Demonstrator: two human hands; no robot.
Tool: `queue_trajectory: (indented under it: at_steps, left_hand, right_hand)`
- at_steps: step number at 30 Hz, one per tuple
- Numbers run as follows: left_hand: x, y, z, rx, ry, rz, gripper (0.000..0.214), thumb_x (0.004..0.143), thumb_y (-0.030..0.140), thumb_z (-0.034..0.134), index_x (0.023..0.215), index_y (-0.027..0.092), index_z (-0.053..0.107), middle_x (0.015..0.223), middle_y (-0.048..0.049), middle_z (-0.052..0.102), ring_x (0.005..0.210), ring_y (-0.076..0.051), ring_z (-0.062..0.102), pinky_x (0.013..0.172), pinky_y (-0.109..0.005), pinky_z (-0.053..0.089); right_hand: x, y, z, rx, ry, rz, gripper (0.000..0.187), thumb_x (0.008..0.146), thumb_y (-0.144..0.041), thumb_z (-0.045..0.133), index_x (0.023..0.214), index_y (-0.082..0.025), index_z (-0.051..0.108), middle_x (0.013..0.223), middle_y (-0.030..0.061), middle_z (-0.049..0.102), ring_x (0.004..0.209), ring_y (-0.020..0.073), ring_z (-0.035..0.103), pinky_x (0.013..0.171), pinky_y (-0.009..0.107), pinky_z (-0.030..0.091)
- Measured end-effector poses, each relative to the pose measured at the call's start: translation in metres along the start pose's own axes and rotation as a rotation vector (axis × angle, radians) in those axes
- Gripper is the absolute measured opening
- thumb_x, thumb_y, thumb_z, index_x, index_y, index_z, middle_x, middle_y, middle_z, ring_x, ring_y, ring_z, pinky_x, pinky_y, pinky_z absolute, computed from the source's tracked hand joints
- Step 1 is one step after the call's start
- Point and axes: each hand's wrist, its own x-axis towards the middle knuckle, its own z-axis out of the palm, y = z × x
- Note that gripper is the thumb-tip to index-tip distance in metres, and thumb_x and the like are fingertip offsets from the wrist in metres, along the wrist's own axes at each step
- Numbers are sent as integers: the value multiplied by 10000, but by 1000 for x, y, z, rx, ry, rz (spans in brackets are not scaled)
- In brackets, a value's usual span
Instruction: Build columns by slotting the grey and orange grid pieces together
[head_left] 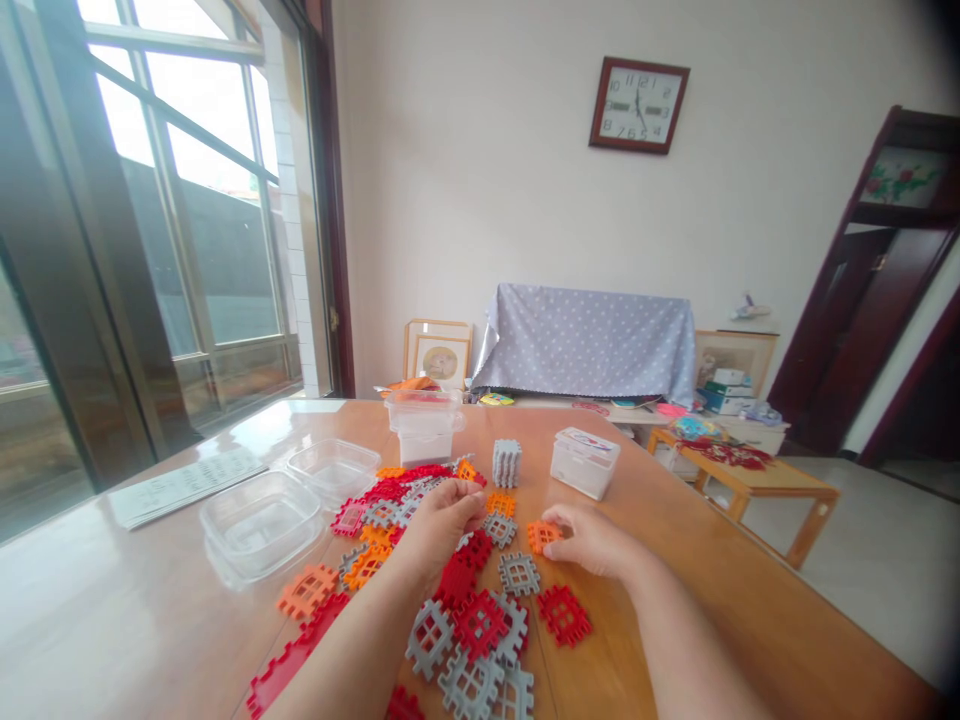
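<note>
My right hand [589,540] pinches an orange toy building tile [541,537] with a window-like grid, low over the table. My left hand [450,515] is above the pile of tiles, its fingers drawn together. An orange and red tile [469,472] shows just beyond those fingertips; whether they grip anything is hidden. Under and around the left arm lie red tiles [480,625], grey tiles [471,682] and orange tiles [307,592], all with notched edges. Between the hands are a grey tile [519,574] and a smaller grey one [499,530]. A neat grey stack [507,463] stands behind them.
On the wooden table [720,610], two clear plastic tubs [262,510] and a printed sheet [187,487] lie at left. Stacked clear containers [425,430] stand at the back, a lidded white box [585,463] at right. A low stool [750,480] is beyond the right edge.
</note>
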Motion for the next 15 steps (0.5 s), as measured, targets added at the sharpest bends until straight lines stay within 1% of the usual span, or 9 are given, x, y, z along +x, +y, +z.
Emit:
queue_trajectory:
  at_steps: [5, 10, 11, 13, 15]
  left_hand:
    - [3, -2, -2, 24, -4, 11, 371, 710, 447, 786, 875, 168, 606, 793, -30, 673, 718, -146, 612, 696, -269, 436]
    - [-1, 2, -1, 30, -11, 36, 360, 721, 462, 777, 855, 169, 616, 758, -22, 661, 662, -124, 558, 642, -251, 388]
    - [-1, 3, -1, 30, -13, 41, 353, 724, 460, 772, 851, 169, 618, 748, -19, 656, 646, -118, 540, 629, -248, 377]
    - [-2, 4, -1, 45, -11, 55, 335, 729, 454, 759, 844, 170, 622, 732, -14, 648, 626, -113, 515, 613, -247, 364]
    - [-1, 4, -1, 82, 10, 75, 313, 734, 442, 743, 842, 173, 624, 738, -13, 647, 641, -121, 525, 626, -252, 376]
  right_hand:
    - [2, 2, 1, 1, -11, -10, 294, 691, -313, 814, 946, -203, 716, 874, -2, 729, 828, 188, 624, 795, 271, 457]
    - [4, 4, 5, -3, -14, -12, 303, 694, -320, 810, 961, -207, 720, 897, 4, 743, 863, 202, 644, 809, 282, 470]
    - [4, 5, 6, -3, -11, -15, 326, 689, -332, 816, 976, -209, 721, 925, 9, 749, 887, 211, 651, 822, 288, 475]
    - [7, 9, 6, 6, 18, -31, 396, 692, -369, 817, 1043, -211, 719, 1047, 37, 754, 982, 240, 661, 874, 317, 485]
    - [10, 12, 5, 34, 75, -57, 447, 741, -403, 777, 1135, -205, 704, 1198, 77, 726, 1101, 267, 652, 948, 358, 481]
